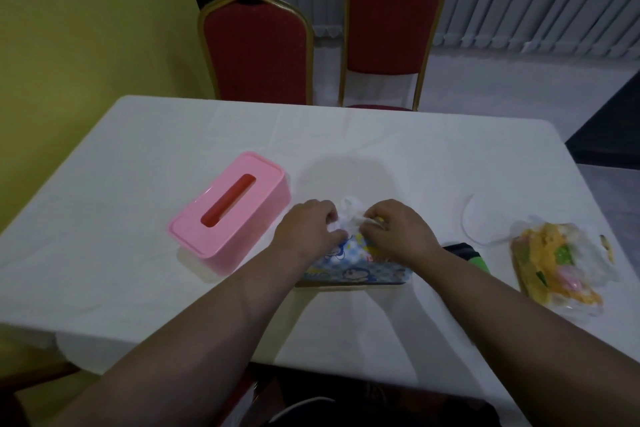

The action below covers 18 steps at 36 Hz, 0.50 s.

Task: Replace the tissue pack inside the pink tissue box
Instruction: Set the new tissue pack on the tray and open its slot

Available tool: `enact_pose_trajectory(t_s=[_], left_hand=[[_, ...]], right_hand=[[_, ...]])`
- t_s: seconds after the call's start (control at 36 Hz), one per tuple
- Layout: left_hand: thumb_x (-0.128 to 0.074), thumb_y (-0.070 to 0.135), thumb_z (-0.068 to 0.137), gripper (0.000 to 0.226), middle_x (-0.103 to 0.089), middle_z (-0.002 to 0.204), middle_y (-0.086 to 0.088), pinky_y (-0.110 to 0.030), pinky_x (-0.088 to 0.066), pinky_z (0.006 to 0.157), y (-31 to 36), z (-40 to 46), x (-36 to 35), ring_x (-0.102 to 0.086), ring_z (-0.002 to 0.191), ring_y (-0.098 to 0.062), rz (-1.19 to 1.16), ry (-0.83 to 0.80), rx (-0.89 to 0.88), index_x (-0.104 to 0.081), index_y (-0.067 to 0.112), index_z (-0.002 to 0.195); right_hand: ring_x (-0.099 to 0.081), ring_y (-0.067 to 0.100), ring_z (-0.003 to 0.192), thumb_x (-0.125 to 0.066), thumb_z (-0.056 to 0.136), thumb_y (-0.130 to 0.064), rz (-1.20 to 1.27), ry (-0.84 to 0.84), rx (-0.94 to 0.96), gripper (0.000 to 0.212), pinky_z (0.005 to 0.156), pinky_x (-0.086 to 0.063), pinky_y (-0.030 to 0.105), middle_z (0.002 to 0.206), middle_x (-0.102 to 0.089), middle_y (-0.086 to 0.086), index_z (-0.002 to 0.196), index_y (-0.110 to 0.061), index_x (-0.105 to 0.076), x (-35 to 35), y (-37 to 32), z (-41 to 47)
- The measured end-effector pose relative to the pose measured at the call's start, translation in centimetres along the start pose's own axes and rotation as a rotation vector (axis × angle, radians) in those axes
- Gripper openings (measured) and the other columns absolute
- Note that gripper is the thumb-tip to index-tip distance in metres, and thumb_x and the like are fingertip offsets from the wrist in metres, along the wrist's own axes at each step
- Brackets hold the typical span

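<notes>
The pink tissue box lies closed on the white table, left of centre, its dark slot facing up with no tissue showing. A blue cartoon-printed tissue pack lies flat just to its right. White tissue sticks up from the pack's top. My left hand and my right hand both rest on the pack and pinch this white tissue from either side. My hands and forearms cover much of the pack.
A crumpled yellow-and-clear plastic wrapper lies at the table's right edge. A black-and-green object sits beside my right wrist. A thin clear plastic strip curls nearby. Two red chairs stand beyond the far edge.
</notes>
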<state>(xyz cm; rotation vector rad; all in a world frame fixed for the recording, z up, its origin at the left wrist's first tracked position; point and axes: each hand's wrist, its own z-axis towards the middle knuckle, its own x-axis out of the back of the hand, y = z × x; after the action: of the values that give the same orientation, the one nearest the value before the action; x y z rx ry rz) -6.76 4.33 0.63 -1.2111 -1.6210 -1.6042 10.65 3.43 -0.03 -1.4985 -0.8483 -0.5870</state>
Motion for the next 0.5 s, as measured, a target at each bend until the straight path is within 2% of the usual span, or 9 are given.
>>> enact_pose_trajectory(t_s=[0.11,0.19,0.31,0.36,0.42,0.5], left_hand=[[-0.057,0.021,0.080,0.008,-0.063,0.095,-0.001,-0.031,-0.049,0.073,0.2,0.3,-0.1,-0.058,0.084,-0.019,-0.030,0.018,0.080,-0.063,0.021,0.085],[-0.047,0.016,0.083,0.015,-0.062,0.088,-0.004,-0.035,-0.051,0.069,0.3,0.4,-0.2,-0.058,0.080,-0.023,0.019,-0.004,0.081,-0.061,0.017,0.078],[-0.038,0.014,0.088,0.021,-0.055,0.079,-0.007,-0.032,-0.039,0.058,0.2,0.4,-0.4,-0.053,0.071,-0.024,0.042,-0.030,0.057,-0.046,0.014,0.069],[-0.037,0.012,0.089,0.025,-0.049,0.070,-0.003,-0.029,-0.032,0.053,0.1,0.3,-0.2,-0.046,0.062,-0.019,-0.040,-0.039,0.077,-0.038,0.016,0.065],[-0.037,0.013,0.092,0.023,-0.047,0.066,-0.001,-0.029,-0.030,0.050,-0.2,0.3,0.3,-0.040,0.057,-0.015,-0.143,-0.058,0.106,-0.040,0.014,0.069],[-0.037,0.017,0.094,0.015,-0.053,0.072,-0.002,-0.031,-0.035,0.057,-0.7,0.3,1.3,-0.043,0.061,-0.016,-0.240,-0.111,0.125,-0.047,0.013,0.085]], right_hand=[[-0.050,0.012,0.086,-0.055,0.089,-0.030,0.050,-0.014,-0.045,0.016,0.068,-0.035,0.024,0.097,-0.059,-0.005,0.097,-0.021,-0.065,0.3,0.0,-0.1],[-0.056,0.016,0.085,-0.054,0.088,-0.030,0.121,-0.009,-0.104,0.014,0.065,-0.040,0.026,0.091,-0.064,-0.004,0.091,-0.022,-0.064,0.7,-0.1,-0.2],[-0.057,0.020,0.088,-0.053,0.089,-0.033,0.217,0.015,-0.169,0.017,0.073,-0.044,0.030,0.093,-0.065,0.000,0.092,-0.019,-0.064,1.2,0.0,-0.2],[-0.056,0.020,0.086,-0.051,0.090,-0.033,0.238,0.043,-0.184,0.019,0.072,-0.041,0.030,0.087,-0.062,0.000,0.090,-0.017,-0.062,1.3,0.2,-0.2],[-0.054,0.021,0.083,-0.049,0.092,-0.031,0.244,0.067,-0.195,0.020,0.067,-0.038,0.030,0.084,-0.060,0.001,0.091,-0.014,-0.059,1.4,0.4,-0.1],[-0.054,0.021,0.082,-0.048,0.093,-0.031,0.230,0.078,-0.197,0.021,0.062,-0.037,0.029,0.087,-0.061,0.003,0.094,-0.013,-0.057,1.4,0.7,0.0]])
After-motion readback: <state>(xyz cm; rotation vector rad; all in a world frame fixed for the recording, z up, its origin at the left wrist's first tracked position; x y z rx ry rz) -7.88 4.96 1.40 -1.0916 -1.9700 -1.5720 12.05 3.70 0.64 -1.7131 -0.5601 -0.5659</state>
